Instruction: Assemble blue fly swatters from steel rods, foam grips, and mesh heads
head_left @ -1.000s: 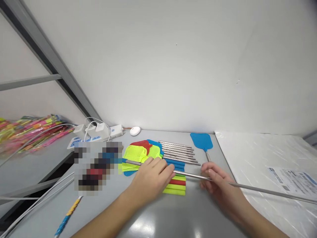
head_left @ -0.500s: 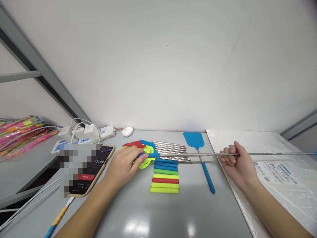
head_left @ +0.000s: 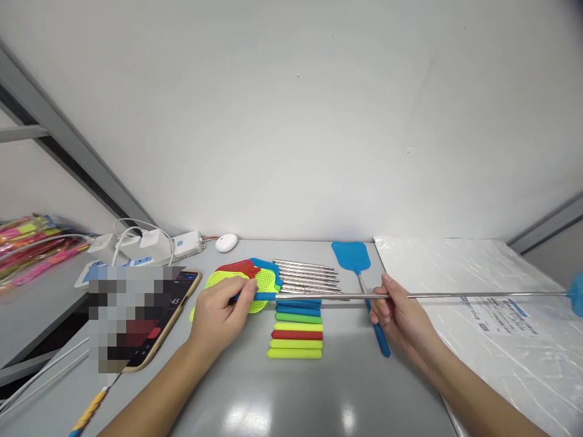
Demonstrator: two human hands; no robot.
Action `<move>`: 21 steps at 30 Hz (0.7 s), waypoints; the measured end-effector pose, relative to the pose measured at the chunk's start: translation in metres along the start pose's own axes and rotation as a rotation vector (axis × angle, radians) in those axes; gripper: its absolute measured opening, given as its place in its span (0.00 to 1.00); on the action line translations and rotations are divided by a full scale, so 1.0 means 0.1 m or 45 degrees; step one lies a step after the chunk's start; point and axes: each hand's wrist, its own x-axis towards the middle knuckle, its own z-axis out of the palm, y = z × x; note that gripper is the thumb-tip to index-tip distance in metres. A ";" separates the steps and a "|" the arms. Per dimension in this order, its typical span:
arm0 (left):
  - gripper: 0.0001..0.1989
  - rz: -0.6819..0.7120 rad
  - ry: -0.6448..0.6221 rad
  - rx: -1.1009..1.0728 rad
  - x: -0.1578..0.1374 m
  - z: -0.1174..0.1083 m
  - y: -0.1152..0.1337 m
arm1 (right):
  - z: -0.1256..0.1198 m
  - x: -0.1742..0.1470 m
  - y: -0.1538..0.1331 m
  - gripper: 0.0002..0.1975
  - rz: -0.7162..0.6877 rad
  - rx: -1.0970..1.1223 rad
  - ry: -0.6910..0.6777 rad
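Observation:
A fly swatter (head_left: 328, 296) with a long, extended metal rod lies level across the view. My left hand (head_left: 222, 311) is closed around its blue handle, while my right hand (head_left: 395, 308) pinches the rod near its middle. Its blue head (head_left: 577, 294) shows at the right edge, partly cut off. Behind the right hand a shorter blue fly swatter (head_left: 351, 255) rests on the table, its handle partly hidden. Perforated swatter heads (head_left: 241, 267) in red, blue and yellow-green are piled behind my left hand. Below the rod lies a row of coloured handle sleeves (head_left: 297, 335).
Several metal rods (head_left: 310, 271) lie side by side on the grey table (head_left: 246, 388). A phone (head_left: 168, 315), a power strip with chargers (head_left: 157, 243) and a white oval case (head_left: 226, 243) are left. Plastic-wrapped white sheeting (head_left: 464, 261) covers the right side. Bagged colourful items (head_left: 40, 243) lie far left.
My right hand has moved left along the rod and now pinches it. The blue head has come further into view at the right. The whole view has shifted slightly.

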 end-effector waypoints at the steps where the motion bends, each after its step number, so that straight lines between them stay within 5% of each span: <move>1: 0.15 -0.037 0.040 0.007 0.01 -0.02 -0.01 | 0.02 -0.01 0.03 0.17 0.029 -0.004 0.002; 9: 0.10 -0.180 0.125 0.031 0.04 -0.07 0.00 | 0.08 -0.11 0.07 0.12 0.229 0.111 -0.241; 15: 0.12 -0.393 0.562 -0.224 -0.01 0.01 0.24 | 0.09 -0.12 0.03 0.12 0.338 0.178 -0.260; 21: 0.08 -0.729 0.414 -0.606 -0.01 0.04 0.33 | 0.07 -0.12 0.02 0.12 0.285 0.146 -0.295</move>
